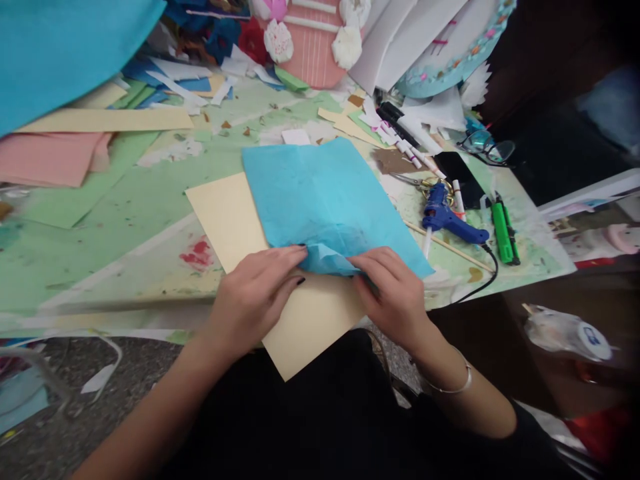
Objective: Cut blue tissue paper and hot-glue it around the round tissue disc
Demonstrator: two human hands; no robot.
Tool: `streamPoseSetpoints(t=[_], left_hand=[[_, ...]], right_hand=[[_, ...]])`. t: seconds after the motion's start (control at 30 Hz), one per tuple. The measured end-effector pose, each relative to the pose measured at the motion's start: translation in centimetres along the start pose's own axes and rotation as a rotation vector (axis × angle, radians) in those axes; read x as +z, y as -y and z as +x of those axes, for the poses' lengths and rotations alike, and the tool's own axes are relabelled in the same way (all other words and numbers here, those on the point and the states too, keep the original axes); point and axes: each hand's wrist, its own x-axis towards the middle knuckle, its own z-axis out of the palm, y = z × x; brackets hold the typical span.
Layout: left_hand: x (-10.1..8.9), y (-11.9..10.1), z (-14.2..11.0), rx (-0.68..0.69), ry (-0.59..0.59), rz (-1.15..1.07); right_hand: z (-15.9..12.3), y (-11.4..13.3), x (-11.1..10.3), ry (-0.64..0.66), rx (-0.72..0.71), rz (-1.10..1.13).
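Observation:
A sheet of light blue tissue paper (325, 197) lies on a cream card sheet (230, 220) on the worktable. Its near edge is folded up into a small crumpled flap between my hands. My left hand (257, 293) lies over the card with its fingers curled, the fingertips pinching the flap's left end. On the flap's right end my right hand (395, 293) is closed, its fingers pressed together on the paper. A thin bangle circles my right wrist.
A blue glue gun (445, 217) with a black cord, scissors (417, 181), a green marker (503, 233), a wooden stick and glasses (487, 147) lie to the right. Paper scraps, pink and green sheets and paper flowers crowd the back and left. A plastic bag (565, 330) sits off the table's right.

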Motion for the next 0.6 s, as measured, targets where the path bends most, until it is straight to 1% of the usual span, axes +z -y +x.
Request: streamPoseSetpoints(t=[0.07, 0.13, 0.23, 0.33, 0.5, 0.6], left_hand=[[0.0, 0.5, 0.7, -0.024, -0.011, -0.035], [0.2, 0.9, 1.7, -0.018, 0.004, -0.075], [0.5, 1.3, 3.3, -0.016, 0.069, -0.163], [0.8, 1.4, 4.4, -0.021, 0.154, -0.252], [0.7, 1.6, 4.6, -0.017, 0.223, -0.303], [0.1, 1.9, 4.2, -0.040, 0.236, -0.318]], right_hand=[[0.2, -0.4, -0.4, 0.023, 0.009, 0.043], [0.5, -0.6, -0.6, 0.026, 0.049, 0.074], [0.8, -0.8, -0.5, 0.000, 0.080, 0.046], [1.1, -0.9, -0.2, -0.018, 0.061, -0.019], [1.8, -0.9, 0.1, -0.028, 0.032, -0.098], [2.0, -0.5, 0.0, 0.019, 0.051, -0.074]])
